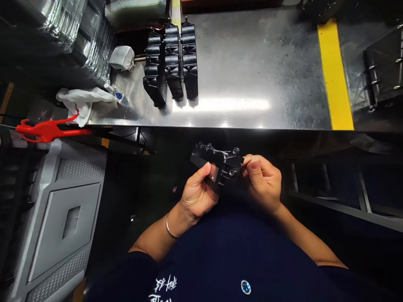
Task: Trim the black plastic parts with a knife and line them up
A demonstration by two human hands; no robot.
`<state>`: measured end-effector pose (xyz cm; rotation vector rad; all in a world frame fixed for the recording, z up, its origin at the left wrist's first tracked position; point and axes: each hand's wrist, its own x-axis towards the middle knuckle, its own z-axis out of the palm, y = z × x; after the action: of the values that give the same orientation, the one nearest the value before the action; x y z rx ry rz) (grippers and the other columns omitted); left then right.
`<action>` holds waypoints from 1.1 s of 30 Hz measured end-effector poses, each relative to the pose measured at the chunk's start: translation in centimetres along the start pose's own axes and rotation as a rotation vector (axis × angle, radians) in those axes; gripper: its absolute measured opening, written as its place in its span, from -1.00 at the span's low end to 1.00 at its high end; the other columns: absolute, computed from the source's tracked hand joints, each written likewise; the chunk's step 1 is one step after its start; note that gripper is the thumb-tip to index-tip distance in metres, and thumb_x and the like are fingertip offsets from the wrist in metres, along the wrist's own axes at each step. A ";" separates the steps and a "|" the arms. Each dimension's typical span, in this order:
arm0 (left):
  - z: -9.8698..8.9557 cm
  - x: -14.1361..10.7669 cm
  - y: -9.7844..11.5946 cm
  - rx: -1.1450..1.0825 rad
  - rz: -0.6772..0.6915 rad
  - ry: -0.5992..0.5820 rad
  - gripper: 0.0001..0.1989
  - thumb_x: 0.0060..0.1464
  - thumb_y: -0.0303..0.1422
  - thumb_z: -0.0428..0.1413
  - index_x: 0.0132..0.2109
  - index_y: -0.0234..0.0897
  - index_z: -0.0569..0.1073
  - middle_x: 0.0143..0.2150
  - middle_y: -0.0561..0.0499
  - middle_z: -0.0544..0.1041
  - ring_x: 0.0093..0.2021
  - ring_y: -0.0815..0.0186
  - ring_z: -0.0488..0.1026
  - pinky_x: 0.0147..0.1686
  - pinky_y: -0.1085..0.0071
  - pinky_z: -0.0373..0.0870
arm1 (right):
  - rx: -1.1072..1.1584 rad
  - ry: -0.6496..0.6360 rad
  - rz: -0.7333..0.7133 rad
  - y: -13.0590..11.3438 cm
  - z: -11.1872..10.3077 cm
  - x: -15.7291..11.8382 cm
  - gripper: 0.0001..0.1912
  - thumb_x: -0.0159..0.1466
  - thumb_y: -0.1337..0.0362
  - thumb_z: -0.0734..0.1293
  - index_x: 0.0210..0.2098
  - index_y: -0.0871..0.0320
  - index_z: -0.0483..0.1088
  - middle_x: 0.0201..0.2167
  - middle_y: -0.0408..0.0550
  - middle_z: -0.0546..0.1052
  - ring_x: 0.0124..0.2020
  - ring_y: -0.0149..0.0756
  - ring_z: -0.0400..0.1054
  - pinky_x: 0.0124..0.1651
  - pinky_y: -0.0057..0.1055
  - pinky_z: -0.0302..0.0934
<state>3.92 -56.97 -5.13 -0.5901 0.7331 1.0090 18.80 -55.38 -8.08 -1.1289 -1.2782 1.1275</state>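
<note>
A black plastic part (227, 158) with round bosses is held in front of my body, below the bench edge. My left hand (200, 193) grips it from the left, the thumb lying on a flat, shiny face. At its right end is my right hand (265, 179), with thumb and forefinger pinched together near a small dark tip. What that pinch holds is too small to make out. Three similar black parts (172, 58) stand side by side on the metal bench (239, 63).
Red scissors (52, 129) and a white cloth (82, 97) lie at the bench's left edge. Wrapped stacks (94, 42) rise behind them. A grey crate (64, 222) stands at lower left. Yellow tape (335, 75) crosses the bench at right. A metal frame (362, 193) is at far right.
</note>
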 end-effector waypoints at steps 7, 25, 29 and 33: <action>0.1 -0.1 0.5 0.104 0.074 0.008 -0.61 0.29 -0.57 -0.15 -0.43 -0.43 0.46 -0.54 0.01 0.51 -0.57 0.46 0.48 -0.48 0.60 0.48 | -0.385 -0.326 -0.438 -0.9 -2.8 1.8 -0.85 0.30 0.39 0.25 -0.27 0.17 0.48 -0.56 -0.12 0.43 -0.56 -0.47 0.27 -0.51 -0.52 0.16; 0.2 -0.1 -0.2 0.169 0.152 0.047 -0.66 0.19 -0.63 -0.02 -0.53 -0.40 0.42 -0.60 0.06 0.48 -0.59 0.47 0.47 -0.53 0.64 0.46 | -0.421 -0.349 -0.462 -1.0 -3.2 1.8 -0.85 0.29 0.39 0.26 -0.31 0.20 0.48 -0.62 -0.14 0.33 -0.60 -0.50 0.16 -0.55 -0.52 0.08; -0.1 -0.2 -0.2 0.199 0.164 0.025 -0.71 0.16 -0.63 0.02 -0.50 -0.40 0.44 -0.57 0.06 0.50 -0.57 0.47 0.48 -0.51 0.63 0.46 | -0.411 -0.314 -0.454 -1.0 -3.1 1.7 -0.83 0.29 0.37 0.26 -0.33 0.19 0.50 -0.62 -0.13 0.36 -0.61 -0.49 0.19 -0.55 -0.52 0.10; -0.4 -0.2 -0.3 0.258 0.155 -0.001 -0.75 0.15 -0.62 0.05 -0.48 -0.40 0.47 -0.57 0.05 0.49 -0.58 0.45 0.47 -0.52 0.61 0.46 | -0.425 -0.260 -0.436 -0.8 -3.0 1.5 -0.81 0.30 0.34 0.26 -0.35 0.18 0.51 -0.62 -0.12 0.40 -0.61 -0.48 0.21 -0.55 -0.52 0.12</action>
<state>3.99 -57.47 -5.19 -0.3126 0.9025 1.0361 21.72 -53.95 -7.04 -0.9493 -1.9242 0.7050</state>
